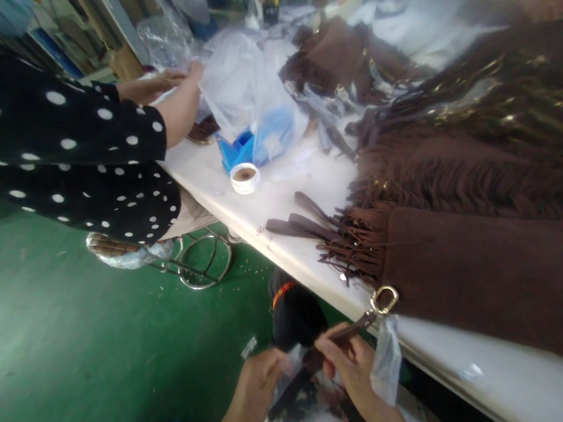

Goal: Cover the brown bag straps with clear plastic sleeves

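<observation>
Here, down at the bottom of my view, both hands work below the edge of the white table [279, 191]. My left hand [257, 385] is curled around a dark brown strap [299, 377], flat and narrow like leather. My right hand [350, 361] pinches the same strap further along, thumb and fingers closed on it. The strap runs up from my right hand to a brass-coloured ring [384, 299], rounded and shiny, fixed at the corner of a brown bag [493, 269]. A thin clear plastic film [385, 361], crinkled and soft, hangs just beside my right hand, touching its back.

The bag lies above and to the right of my hands on the tabletop. Its face looks matte and napped like suede, and rows of long thin fringe [355, 243] spill from its near end. Loose flat straps [297, 223] lie just past the fringe, above my hands.

Further up from my left hand sits a small round white tub [245, 178] with a brown centre, then a blue box [235, 150] under crumpled clear bags [243, 84]. Another person in a black sleeve with white dots [68, 146] reaches into those bags with a bare hand [167, 82]. The floor [74, 340] left of my hands is smooth green.
</observation>
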Available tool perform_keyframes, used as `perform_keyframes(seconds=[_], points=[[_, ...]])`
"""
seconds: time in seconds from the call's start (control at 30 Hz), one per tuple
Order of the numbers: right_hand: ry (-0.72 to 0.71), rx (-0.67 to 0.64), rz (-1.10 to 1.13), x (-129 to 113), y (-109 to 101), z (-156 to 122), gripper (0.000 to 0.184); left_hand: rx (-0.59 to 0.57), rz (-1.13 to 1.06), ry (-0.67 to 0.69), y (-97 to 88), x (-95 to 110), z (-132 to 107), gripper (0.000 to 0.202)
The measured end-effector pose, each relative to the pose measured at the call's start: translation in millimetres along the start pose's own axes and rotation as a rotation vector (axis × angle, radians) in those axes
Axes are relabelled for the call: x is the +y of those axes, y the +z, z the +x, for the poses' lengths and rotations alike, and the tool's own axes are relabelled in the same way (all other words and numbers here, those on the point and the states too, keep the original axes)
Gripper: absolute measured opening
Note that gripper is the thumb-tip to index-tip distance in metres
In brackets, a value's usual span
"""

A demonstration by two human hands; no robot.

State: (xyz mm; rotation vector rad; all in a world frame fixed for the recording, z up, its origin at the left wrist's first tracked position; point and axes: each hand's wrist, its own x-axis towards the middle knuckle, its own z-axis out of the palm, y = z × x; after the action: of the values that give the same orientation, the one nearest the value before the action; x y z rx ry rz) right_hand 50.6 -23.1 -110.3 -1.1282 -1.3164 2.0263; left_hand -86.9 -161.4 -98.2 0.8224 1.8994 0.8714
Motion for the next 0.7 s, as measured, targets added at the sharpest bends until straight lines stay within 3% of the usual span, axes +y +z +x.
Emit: perform_keyframes(seconds=[0.17, 0.47, 0.7], points=[[0.015, 0.027, 0.007, -5, 1, -2, 0.029, 0.009, 0.113, 0.105, -4.1, 1, -2, 0.031], [0.041, 0.031, 0.004, -11, 5, -4, 0.03, -0.019, 0.169, 0.166, -3.4, -4, -5, 0.032], [0.052, 0.054, -0.025, -12, 3, -3, 0.03, 0.042, 0.383, 0.419, -3.5, -10, -4, 0.03]])
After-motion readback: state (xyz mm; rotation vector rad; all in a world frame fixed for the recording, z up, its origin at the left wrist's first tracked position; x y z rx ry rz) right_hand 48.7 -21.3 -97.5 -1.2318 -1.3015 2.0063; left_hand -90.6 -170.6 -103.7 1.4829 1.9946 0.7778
